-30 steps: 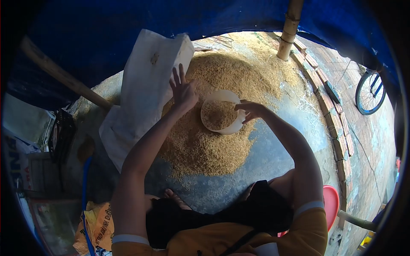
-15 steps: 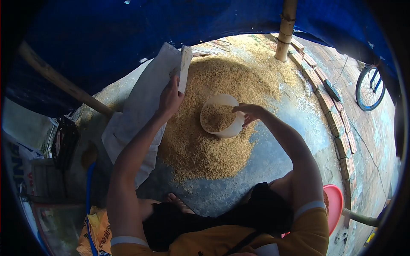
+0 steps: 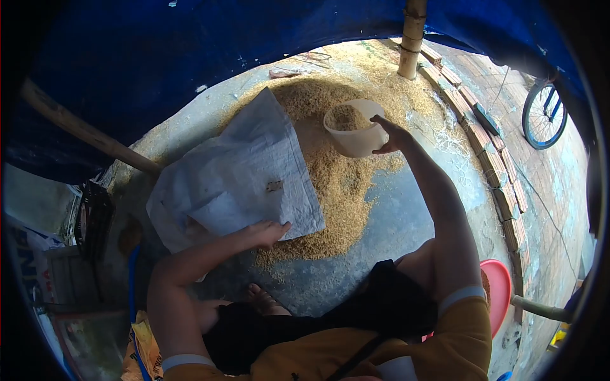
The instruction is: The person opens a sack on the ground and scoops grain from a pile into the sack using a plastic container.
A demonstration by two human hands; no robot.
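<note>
My right hand (image 3: 391,135) grips a white plastic tub (image 3: 359,142) by its right side. The tub tilts to the left and holds some loose tan husks or grain (image 3: 347,118). My left hand (image 3: 270,234) is closed on the near edge of a white woven sack (image 3: 248,171), which lies spread out with its mouth edge to the right. A small dark patch marks the sack's surface. Beneath the tub and beside the sack spreads a heap of the same tan husks (image 3: 337,216), partly covered by the sack.
A bamboo post (image 3: 412,47) stands at the back, with a row of bricks (image 3: 489,152) running along the right. Beyond it is a bicycle wheel (image 3: 544,114). Another pole (image 3: 89,130) slants at left under a blue tarp (image 3: 159,57). A pink basin (image 3: 499,295) sits at my right.
The tub has been lifted off the heap, up and to the right, and tilted left. My left hand has come down toward me, pulling the sack's mouth edge across the heap.
</note>
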